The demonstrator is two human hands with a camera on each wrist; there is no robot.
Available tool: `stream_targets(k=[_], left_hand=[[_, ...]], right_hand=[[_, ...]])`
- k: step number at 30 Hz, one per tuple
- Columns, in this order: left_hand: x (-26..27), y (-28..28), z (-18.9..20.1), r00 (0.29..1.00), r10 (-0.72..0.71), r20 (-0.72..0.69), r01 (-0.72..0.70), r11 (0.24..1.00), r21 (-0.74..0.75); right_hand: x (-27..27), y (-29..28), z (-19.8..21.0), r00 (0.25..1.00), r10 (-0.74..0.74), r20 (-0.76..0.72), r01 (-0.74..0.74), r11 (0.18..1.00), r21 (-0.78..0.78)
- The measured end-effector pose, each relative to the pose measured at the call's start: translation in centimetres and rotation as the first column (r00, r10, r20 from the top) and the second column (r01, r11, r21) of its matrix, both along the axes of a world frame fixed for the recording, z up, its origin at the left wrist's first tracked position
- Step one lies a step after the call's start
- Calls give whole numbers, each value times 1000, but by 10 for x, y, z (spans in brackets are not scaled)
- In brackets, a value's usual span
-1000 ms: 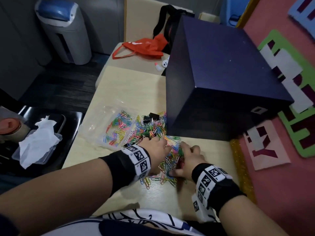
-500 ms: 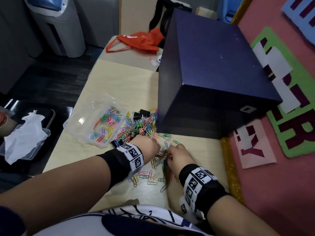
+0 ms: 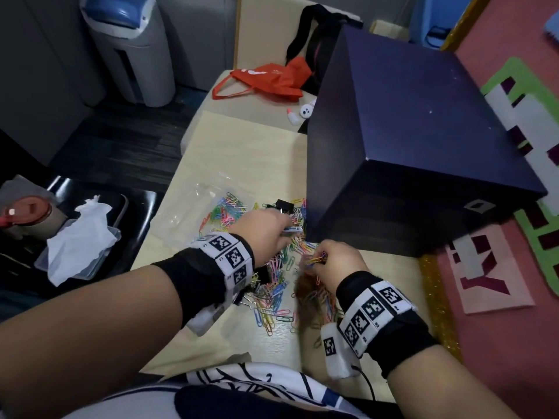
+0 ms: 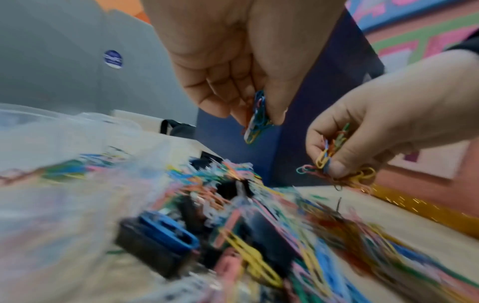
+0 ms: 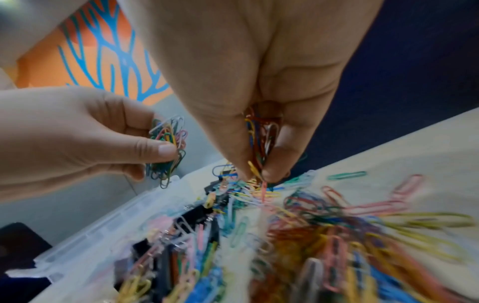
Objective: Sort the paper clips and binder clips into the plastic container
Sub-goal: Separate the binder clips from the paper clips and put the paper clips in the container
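Note:
A heap of coloured paper clips [image 3: 272, 294] lies on the pale table [image 3: 242, 152], with black binder clips [image 3: 284, 204] at its far edge and more under my left wrist. The clear plastic container [image 3: 193, 207] sits left of the heap and holds several paper clips. My left hand [image 3: 286, 230] hovers over the far side of the heap and pinches a small bunch of paper clips [image 4: 256, 121]. Just right of it, my right hand [image 3: 317, 261] pinches another bunch of paper clips [image 5: 261, 143] a little above the heap.
A large dark blue box [image 3: 408, 140] stands close behind and to the right of the heap. An orange bag [image 3: 266, 83] and a small white bottle [image 3: 292, 117] lie at the table's far end. A black tray with tissue [image 3: 81, 237] sits left, off the table.
Both hands have lifted off the heap with paper clips pinched in them. The left hand has moved forward toward the binder clips and the container.

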State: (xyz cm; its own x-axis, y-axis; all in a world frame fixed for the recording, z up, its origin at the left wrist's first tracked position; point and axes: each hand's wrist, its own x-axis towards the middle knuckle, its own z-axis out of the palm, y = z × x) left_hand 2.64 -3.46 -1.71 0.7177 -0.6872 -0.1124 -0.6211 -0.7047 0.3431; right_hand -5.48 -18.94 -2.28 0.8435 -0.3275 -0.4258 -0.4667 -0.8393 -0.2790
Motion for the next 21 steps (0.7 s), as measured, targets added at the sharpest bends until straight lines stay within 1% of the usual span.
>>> stream_targets(k=[4, 6, 7, 9, 11, 13, 14, 16, 18, 20, 21], left_hand=[[23, 37, 3, 977, 214, -6, -214, 975, -67], [33, 56, 2, 952, 305, -13, -306, 952, -29], [36, 65, 1, 943, 332, -20, -332, 943, 15], [40, 79, -3, 929, 369, -34, -364, 926, 98], [41, 89, -6, 913, 402, -65, -391, 910, 136], [42, 94, -10, 895, 433, -112, -421, 900, 115], [42, 97, -11, 888, 441, -134, -430, 897, 101], [42, 99, -11, 890, 430, -151, -420, 903, 93], [42, 100, -12, 898, 413, -154, -405, 911, 83], [41, 100, -12, 905, 395, -159, -390, 919, 59], [39, 99, -11, 912, 381, -153, -378, 924, 53]], right_hand=[[22, 27, 11, 998, 12, 66, -17, 997, 69], [37, 40, 13, 993, 3, 118, -18, 992, 126], [45, 48, 13, 990, -4, 141, -19, 986, 164], [61, 62, 12, 986, 11, 165, -45, 979, 201], [75, 76, 12, 980, 16, 197, -60, 974, 216], [85, 87, 13, 969, -21, 246, -53, 956, 289], [89, 92, 14, 969, -33, 245, -52, 942, 332], [95, 96, 14, 982, -26, 185, -48, 923, 382], [96, 91, 15, 990, 10, 138, -52, 950, 308], [93, 80, 13, 994, 57, 89, -68, 990, 127], [89, 73, 10, 996, 78, 43, -79, 996, 30]])
